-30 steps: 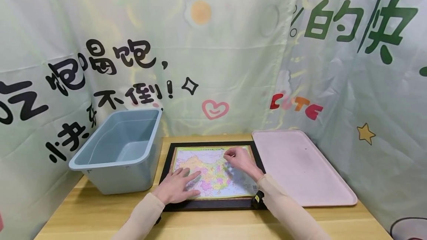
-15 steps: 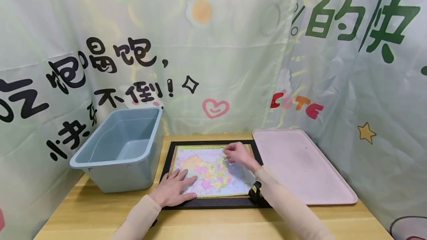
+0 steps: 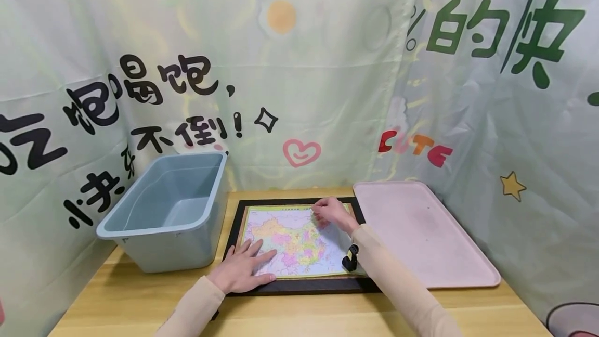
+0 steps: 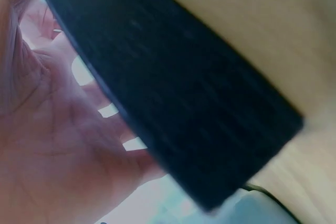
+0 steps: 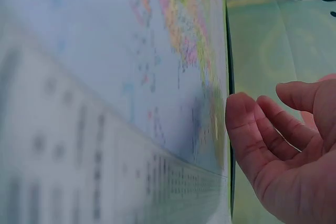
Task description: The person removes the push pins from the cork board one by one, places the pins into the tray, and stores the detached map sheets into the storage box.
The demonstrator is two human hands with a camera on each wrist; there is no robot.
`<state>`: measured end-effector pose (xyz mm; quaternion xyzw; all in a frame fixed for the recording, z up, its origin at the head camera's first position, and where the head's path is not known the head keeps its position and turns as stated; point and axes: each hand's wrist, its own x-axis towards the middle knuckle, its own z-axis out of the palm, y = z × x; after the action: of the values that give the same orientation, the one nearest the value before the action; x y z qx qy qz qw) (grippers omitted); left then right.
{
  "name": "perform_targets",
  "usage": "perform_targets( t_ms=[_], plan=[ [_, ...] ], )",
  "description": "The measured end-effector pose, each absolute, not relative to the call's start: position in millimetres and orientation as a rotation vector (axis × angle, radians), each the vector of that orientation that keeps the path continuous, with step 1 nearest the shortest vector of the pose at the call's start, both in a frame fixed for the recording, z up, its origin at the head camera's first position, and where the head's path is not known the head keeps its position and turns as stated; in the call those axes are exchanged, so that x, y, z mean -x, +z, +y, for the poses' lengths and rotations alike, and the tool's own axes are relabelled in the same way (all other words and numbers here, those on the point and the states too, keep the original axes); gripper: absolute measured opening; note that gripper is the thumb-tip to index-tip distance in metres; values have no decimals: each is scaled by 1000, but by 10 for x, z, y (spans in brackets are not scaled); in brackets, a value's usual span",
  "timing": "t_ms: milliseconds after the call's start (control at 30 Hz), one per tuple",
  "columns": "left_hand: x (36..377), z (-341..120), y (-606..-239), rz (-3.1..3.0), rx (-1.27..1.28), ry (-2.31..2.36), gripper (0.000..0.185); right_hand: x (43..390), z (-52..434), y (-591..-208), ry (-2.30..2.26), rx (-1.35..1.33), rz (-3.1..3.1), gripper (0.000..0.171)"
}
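Right hand (image 3: 331,212) hides map puzzle's (image 3: 295,241) far corner.

multicoloured map (image 3: 295,241), blue bin (image 3: 168,212), pink tray (image 3: 421,233)

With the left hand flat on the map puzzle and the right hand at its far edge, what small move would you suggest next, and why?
Probably curl the right hand's fingers onto a piece near the far edge of the map puzzle and lift it. They already rest there, bent, while the left hand lies flat on the near-left corner, steadying the board. Whether a piece is already pinched is unclear.
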<state>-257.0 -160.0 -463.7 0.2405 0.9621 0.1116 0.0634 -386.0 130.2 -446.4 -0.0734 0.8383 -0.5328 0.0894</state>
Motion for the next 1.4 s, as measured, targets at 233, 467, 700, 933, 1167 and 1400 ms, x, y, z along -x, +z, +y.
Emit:
perform_targets(
  t_ms=[233, 467, 700, 933, 1167, 1400],
  plan=[
    [2547, -1600, -4660, 2882, -731, 337, 67, 3938, 1279, -4551, -1568, 171, 2474, 29],
    [2524, -1637, -4656, 2871, -761, 314, 66, 4029, 1247, -4630, -1571, 121, 2483, 24],
    [2490, -1688, -4623, 2867, -821, 280, 63, 4104, 1227, -4658, -1561, 119, 2489, 23],
    [2505, -1740, -4665, 2884, -878, 202, 61, 4139, 1214, -4653, -1524, 132, 2517, 26],
    [2525, -1747, -4700, 2882, -912, 219, 61, 4187, 1186, -4678, -1462, 92, 2597, 19],
    [2530, -1767, -4718, 2898, -908, 202, 61, 4248, 1139, -4673, -1407, 45, 2598, 26]
  ],
)
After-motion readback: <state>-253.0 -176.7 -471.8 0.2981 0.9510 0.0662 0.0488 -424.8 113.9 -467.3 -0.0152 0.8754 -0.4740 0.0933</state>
